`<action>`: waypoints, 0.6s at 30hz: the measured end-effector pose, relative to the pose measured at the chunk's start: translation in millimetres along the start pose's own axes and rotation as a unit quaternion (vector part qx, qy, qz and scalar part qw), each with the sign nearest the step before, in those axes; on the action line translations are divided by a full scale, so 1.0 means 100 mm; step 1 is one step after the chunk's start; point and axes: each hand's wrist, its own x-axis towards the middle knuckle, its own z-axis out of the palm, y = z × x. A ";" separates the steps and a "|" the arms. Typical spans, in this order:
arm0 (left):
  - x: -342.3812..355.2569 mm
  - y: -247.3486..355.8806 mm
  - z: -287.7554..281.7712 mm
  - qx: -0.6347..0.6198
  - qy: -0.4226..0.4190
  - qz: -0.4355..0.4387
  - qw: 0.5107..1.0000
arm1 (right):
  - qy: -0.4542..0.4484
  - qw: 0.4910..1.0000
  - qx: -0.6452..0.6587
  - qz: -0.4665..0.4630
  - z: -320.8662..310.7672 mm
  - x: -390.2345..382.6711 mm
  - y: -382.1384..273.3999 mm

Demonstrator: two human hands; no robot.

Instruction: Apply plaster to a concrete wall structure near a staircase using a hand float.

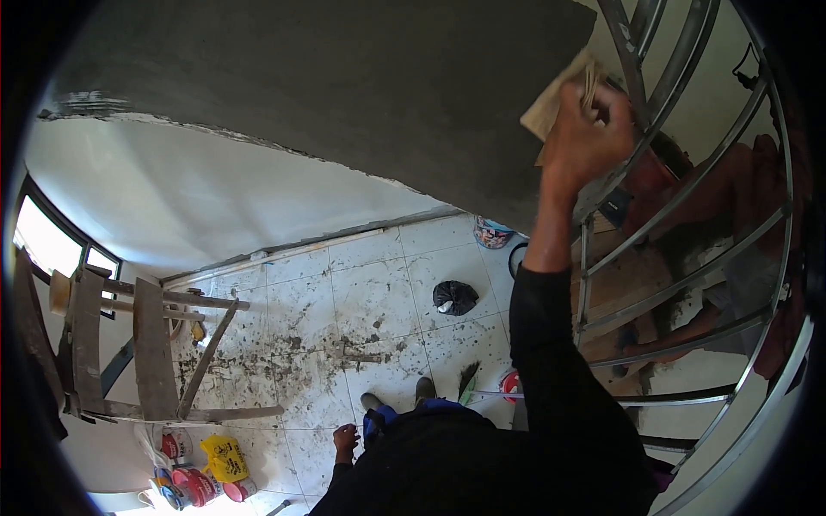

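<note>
My right hand (pixel 589 138) is raised at the upper right, fingers wrapped round a pale, flat plastering float (pixel 551 103). The float lies against the right end of a broad band of wet-looking grey plaster (pixel 344 77), close to the metal bars. My fingers hide most of its grip. Down by my side, above the floor, hangs my left hand (pixel 346 439), its fingers curled in with nothing seen in them.
A curved metal railing (pixel 680 258) rises close on my right, with another person (pixel 731 198) behind it. Wooden scaffolding (pixel 151 348) stands at left, near paint buckets (pixel 194 486) and a yellow bag (pixel 225 457). A black bag (pixel 455 297) lies on splattered floor tiles (pixel 370 267).
</note>
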 end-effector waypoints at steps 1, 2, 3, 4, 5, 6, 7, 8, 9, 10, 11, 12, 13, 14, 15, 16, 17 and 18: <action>-0.01 -0.01 0.01 0.001 0.011 -0.012 1.000 | 0.000 1.000 0.000 0.000 -0.01 0.00 0.00; 0.01 0.01 0.00 -0.008 0.019 -0.024 0.999 | -0.015 0.999 -0.015 -0.026 -0.03 -0.02 0.02; 0.00 -0.01 -0.01 -0.009 0.023 -0.025 0.999 | -0.029 0.998 -0.028 -0.049 -0.04 -0.09 0.05; 0.00 -0.01 -0.03 -0.015 0.017 -0.022 1.000 | -0.045 0.998 -0.027 -0.041 -0.08 -0.25 0.11; 0.01 -0.02 -0.04 -0.020 0.011 -0.019 1.000 | -0.044 0.998 -0.026 -0.039 -0.08 -0.31 0.18; -0.01 0.01 -0.03 -0.018 0.011 -0.016 1.000 | -0.037 0.999 -0.018 -0.016 -0.11 -0.30 0.20; -0.02 0.04 0.00 -0.015 0.010 -0.015 1.000 | -0.029 0.999 -0.011 0.007 -0.12 -0.28 0.22; -0.02 0.08 0.03 0.005 0.005 -0.010 1.000 | 0.008 1.000 0.015 -0.027 -0.06 -0.17 0.26; -0.02 0.12 0.05 0.026 -0.002 -0.004 1.000 | 0.009 0.999 0.009 -0.029 -0.07 -0.10 0.16; 0.00 0.08 0.04 0.023 -0.001 0.000 1.000 | -0.023 0.999 0.018 -0.026 -0.03 -0.08 0.05; 0.01 0.03 0.03 0.021 0.002 0.000 1.000 | -0.055 0.998 0.026 -0.024 -0.01 -0.09 -0.02; 0.02 0.01 0.02 0.013 0.000 -0.001 1.000 | -0.104 0.993 0.006 -0.047 -0.06 -0.23 -0.04; 0.03 0.02 -0.02 0.008 -0.004 -0.001 1.000 | -0.103 0.994 0.007 -0.045 -0.08 -0.33 0.02; 0.03 0.02 -0.05 0.008 -0.001 -0.001 1.000 | -0.096 0.994 0.013 -0.051 -0.10 -0.42 0.11; 0.03 0.05 -0.01 0.003 0.002 0.000 1.000 | -0.089 0.994 0.015 -0.060 -0.14 -0.42 0.17; 0.02 0.08 0.03 -0.003 0.006 0.000 1.000 | -0.061 0.998 0.012 -0.013 -0.13 -0.34 0.25; 0.01 0.11 0.07 -0.009 0.011 0.000 1.000 | -0.060 0.998 0.012 -0.015 -0.07 -0.25 0.32; -0.05 0.18 0.11 0.030 0.000 0.025 0.999 | -0.056 0.995 0.007 -0.080 -0.05 -0.07 0.24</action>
